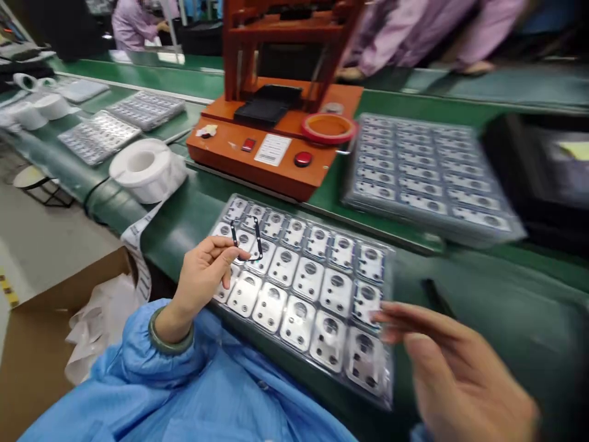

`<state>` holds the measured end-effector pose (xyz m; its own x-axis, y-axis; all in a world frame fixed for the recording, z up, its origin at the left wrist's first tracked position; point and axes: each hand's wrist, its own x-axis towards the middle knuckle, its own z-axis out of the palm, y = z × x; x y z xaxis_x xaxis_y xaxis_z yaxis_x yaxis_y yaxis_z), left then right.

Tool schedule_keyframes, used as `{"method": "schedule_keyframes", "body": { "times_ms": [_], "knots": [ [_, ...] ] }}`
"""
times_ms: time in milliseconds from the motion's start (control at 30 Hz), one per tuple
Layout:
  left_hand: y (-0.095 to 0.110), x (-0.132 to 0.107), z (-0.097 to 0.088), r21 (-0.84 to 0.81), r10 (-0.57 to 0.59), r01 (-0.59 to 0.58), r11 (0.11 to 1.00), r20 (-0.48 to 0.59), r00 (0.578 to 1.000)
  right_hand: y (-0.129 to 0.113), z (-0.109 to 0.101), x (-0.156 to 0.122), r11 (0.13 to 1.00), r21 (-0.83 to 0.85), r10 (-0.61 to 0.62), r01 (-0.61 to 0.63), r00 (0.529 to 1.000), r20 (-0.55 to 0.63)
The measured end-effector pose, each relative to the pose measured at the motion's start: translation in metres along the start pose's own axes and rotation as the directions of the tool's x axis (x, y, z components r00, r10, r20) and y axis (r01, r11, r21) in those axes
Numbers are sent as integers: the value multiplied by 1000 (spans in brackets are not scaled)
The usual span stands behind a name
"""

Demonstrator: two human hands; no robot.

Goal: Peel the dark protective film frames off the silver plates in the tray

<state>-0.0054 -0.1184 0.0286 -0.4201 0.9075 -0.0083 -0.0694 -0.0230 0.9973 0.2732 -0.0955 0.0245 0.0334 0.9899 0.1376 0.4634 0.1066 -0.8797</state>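
Observation:
My left hand (205,270) pinches a thin black frame-shaped gasket (247,240) and holds it above the near left part of a clear tray (391,294) filled with several small silver metal parts. My right hand (455,368) is blurred at the lower right, next to the tray's right edge, its fingers stretched toward the tray with nothing visible in them. A blue sleeve and a green bangle cover my left arm.
An orange press machine (276,123) with an orange tape ring (329,127) stands behind the tray. A second tray stack (427,178) lies at the right, more trays (99,136) at the far left. A white label roll (142,169) sits left. A cardboard box (32,344) stands below the bench. People in lilac work behind.

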Motion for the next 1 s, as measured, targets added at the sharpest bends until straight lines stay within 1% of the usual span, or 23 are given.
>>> {"method": "schedule_keyframes", "body": {
  "times_ms": [33,67,167,267,400,500,633,767,867,933,1000],
  "knots": [
    [1,0,8,-3,-27,28,1000,54,998,-6,5,-2,998,46,44,-50,992,116],
    [2,0,15,1,-53,54,999,112,992,-12,10,-2,992,84,76,-91,982,172],
    [6,-5,32,55,-110,99,994,258,960,-23,27,1,972,195,75,-132,958,275],
    [7,-12,45,121,-148,112,986,351,925,-24,36,4,952,266,66,-151,951,302],
    [4,-17,57,175,-148,78,981,435,888,-21,37,1,917,338,96,-212,939,331],
    [1,-18,65,198,-146,60,978,456,878,-20,31,-1,909,344,125,-236,941,314],
    [0,-17,80,213,-136,43,976,442,886,-17,21,2,925,317,140,-212,962,235],
    [0,-13,96,279,-145,21,960,431,890,-11,13,7,943,242,193,-229,967,165],
    [-3,-10,102,339,-176,22,940,431,885,-6,12,8,952,190,212,-240,965,155],
    [-8,-7,103,365,-133,-37,930,430,893,-3,12,7,961,150,212,-234,966,147],
    [-13,-5,103,385,-45,-141,912,436,899,0,14,7,966,110,220,-234,967,133]
  ]
}}
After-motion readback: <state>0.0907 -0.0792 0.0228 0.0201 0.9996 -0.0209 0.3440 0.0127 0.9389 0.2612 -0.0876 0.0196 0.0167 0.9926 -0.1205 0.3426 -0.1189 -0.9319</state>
